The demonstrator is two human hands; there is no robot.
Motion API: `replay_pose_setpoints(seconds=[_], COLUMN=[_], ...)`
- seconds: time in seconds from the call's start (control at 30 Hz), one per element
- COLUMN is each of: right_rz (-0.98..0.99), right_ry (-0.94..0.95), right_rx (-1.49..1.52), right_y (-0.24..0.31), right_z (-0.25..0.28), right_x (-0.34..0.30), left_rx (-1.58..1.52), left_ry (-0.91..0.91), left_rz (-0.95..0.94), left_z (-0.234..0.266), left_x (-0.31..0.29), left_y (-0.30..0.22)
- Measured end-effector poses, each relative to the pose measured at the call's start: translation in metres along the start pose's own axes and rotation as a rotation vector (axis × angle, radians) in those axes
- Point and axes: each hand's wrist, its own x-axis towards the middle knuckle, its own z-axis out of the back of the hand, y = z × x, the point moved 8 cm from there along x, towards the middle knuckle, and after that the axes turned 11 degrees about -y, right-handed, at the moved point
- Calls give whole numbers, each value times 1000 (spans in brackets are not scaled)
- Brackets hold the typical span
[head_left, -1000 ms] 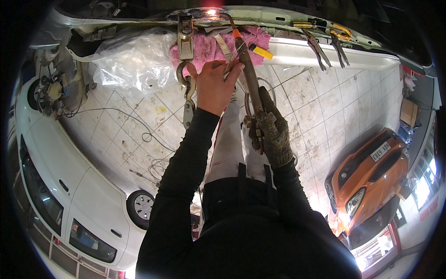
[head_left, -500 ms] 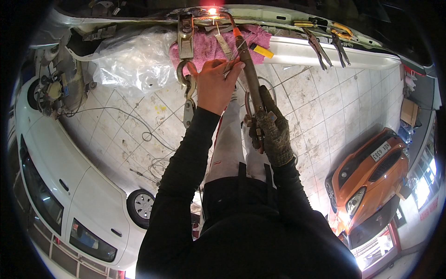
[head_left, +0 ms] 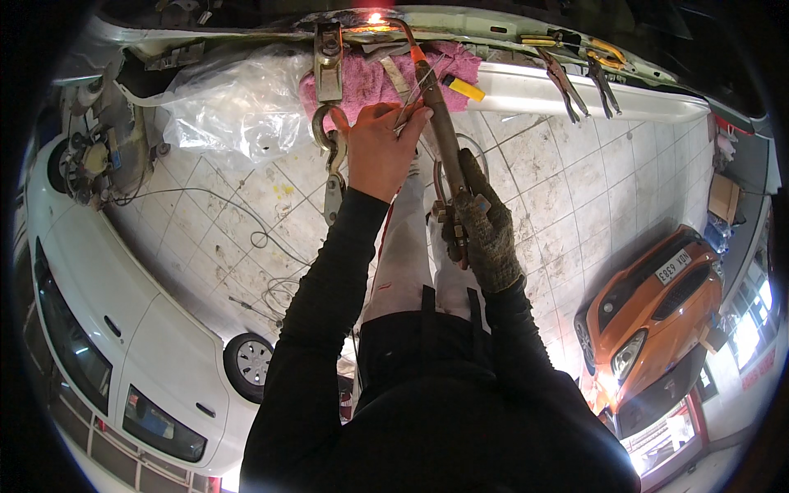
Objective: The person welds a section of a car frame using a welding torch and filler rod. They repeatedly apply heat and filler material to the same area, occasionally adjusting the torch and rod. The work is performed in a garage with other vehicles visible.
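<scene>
Above tiled floor (head_left: 546, 177), left fingers (head_left: 418, 122) round an indistinct rod (head_left: 402, 123), half-hidden right fingers (head_left: 474, 172) round a torch (head_left: 445, 135)

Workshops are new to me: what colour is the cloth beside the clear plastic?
The cloth is pink, showing best in the head view.

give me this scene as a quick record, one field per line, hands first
left hand: bare, fingers pinching a thin wire beside the torch
right hand: gloved, gripping the torch
heat: bright glow at the torch's tip, against a metal edge
cloth: pink, below the glow
metal clamp: with a hook, left of the torch
two locking pliers: on the right
plastic sheet: clear, left of the cloth
cars: white at left, orange at right
floor: pale tiles, stained
</scene>
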Motion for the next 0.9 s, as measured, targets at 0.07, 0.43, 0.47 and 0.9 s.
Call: replay_pose_setpoints(seconds=[0.07,0.43,0.47,0.9], right_rz=[-16,10,10,37], right_ry=[2,1,-7,-2], right_rx=[25,-69,-67,-59], right_y=[0,0,1,4], right_z=[0,1,0,1], right_x=[1,2,2,2], left_rx=[7,28,31,36], left_ry=[3,28,29,19], left_rz=[-9,-12,-10,-16], left_z=[-1,0,1,-1], left_x=[0,2,2,1], left_y=[1,1,0,3])
